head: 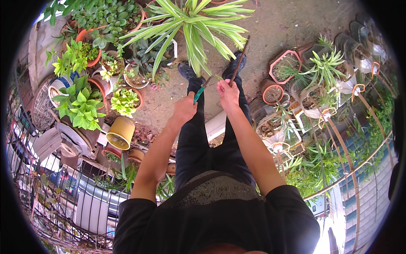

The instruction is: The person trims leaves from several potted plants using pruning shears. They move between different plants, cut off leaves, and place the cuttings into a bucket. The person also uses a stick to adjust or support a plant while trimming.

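My left hand [183, 109] is closed around the green handle of a small hand tool [199, 94]. Its narrow dark tip points up and to the right, and its exact kind cannot be made out. In my right hand [229, 93], the fingertips pinch a thin brown rod [239, 62] that looks rusty and slants away toward the upper right. A small yellow-green bit [218, 77] shows by those fingers. Just beyond both hands spreads a large plant with striped green and white leaves [193, 23], its lower leaf ends close to the tool tip.
Potted plants crowd the left, with a tipped yellow pot [120, 132] among them. On the right stand an octagonal planter [272, 68], a round terracotta pot [272, 94] and cut plastic bottles [312, 103]. A metal railing [92, 177] curves behind at lower left. My shoes [236, 63] rest on concrete.
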The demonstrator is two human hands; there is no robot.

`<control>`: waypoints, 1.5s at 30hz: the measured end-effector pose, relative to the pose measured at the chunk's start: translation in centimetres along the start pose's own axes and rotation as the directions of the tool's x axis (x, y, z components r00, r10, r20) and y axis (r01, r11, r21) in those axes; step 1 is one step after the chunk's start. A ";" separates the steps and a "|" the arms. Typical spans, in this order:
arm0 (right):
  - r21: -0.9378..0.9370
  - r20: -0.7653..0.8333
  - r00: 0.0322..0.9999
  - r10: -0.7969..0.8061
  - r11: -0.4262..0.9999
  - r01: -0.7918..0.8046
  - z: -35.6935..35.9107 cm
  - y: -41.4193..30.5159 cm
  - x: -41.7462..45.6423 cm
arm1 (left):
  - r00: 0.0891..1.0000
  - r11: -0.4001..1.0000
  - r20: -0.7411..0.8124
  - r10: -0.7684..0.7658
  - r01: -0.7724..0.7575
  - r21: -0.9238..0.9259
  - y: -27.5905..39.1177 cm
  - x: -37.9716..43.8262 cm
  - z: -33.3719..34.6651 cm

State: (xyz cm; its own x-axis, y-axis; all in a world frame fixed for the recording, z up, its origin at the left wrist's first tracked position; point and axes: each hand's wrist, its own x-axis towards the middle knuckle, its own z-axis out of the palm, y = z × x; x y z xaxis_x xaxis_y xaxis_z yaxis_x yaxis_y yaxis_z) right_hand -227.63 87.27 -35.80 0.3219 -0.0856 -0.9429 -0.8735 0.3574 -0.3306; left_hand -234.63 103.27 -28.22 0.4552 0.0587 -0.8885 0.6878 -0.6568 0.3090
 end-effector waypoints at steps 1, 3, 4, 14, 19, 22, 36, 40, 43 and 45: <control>0.016 -0.005 1.000 -0.012 1.000 0.012 -0.5 0.0 0.1 | 1.000 0.999 -0.013 0.027 -0.027 -0.024 -0.5 0.1 0.2; 0.045 -0.014 0.999 -0.040 0.998 0.041 -1.6 -0.2 0.1 | 0.998 0.997 -0.020 0.054 -0.055 -0.055 -1.4 0.0 0.2; 0.101 -0.042 0.998 -0.052 0.993 0.056 -2.1 -0.6 -0.1 | 0.998 0.997 -0.008 0.056 -0.056 -0.061 -2.1 -0.4 0.2; 0.103 -0.139 0.977 -0.162 0.979 0.177 -7.0 -4.9 4.6 | 0.979 0.971 0.192 0.066 -0.019 -0.236 -0.4 1.1 0.5; -0.003 -0.179 0.982 -0.063 0.998 0.064 -5.6 -3.8 9.6 | 0.988 0.993 0.149 -0.038 0.054 -0.105 0.7 7.4 4.2; -0.104 -0.126 0.992 -0.017 0.995 0.004 -4.9 -2.1 13.7 | 0.977 0.989 0.173 -0.125 0.138 -0.061 1.1 12.4 6.7; 0.033 0.022 1.000 -0.009 0.999 0.009 -4.5 2.3 21.8 | 0.999 0.990 0.027 -0.039 0.035 0.140 2.8 19.7 9.3; -0.019 0.022 0.999 -0.032 0.999 0.032 -4.1 1.4 20.1 | 0.999 0.990 0.051 -0.018 0.011 0.138 3.2 18.9 9.1; -0.028 -0.052 0.997 -0.054 0.998 0.053 -3.2 0.5 18.8 | 1.000 0.994 0.011 -0.003 0.002 0.113 4.0 18.1 8.8; -0.066 -0.046 0.995 -0.085 0.994 0.082 -3.1 -0.2 18.2 | 1.000 0.997 -0.006 -0.019 0.019 0.071 4.6 17.6 8.7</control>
State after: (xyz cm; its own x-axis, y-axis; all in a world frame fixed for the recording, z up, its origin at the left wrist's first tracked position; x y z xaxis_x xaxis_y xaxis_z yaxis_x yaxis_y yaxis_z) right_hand -222.80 82.74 -53.00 0.3783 -0.1581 -0.9121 -0.8662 0.2869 -0.4091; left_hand -228.31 94.73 -45.41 0.4455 0.0753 -0.8921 0.6543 -0.7075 0.2670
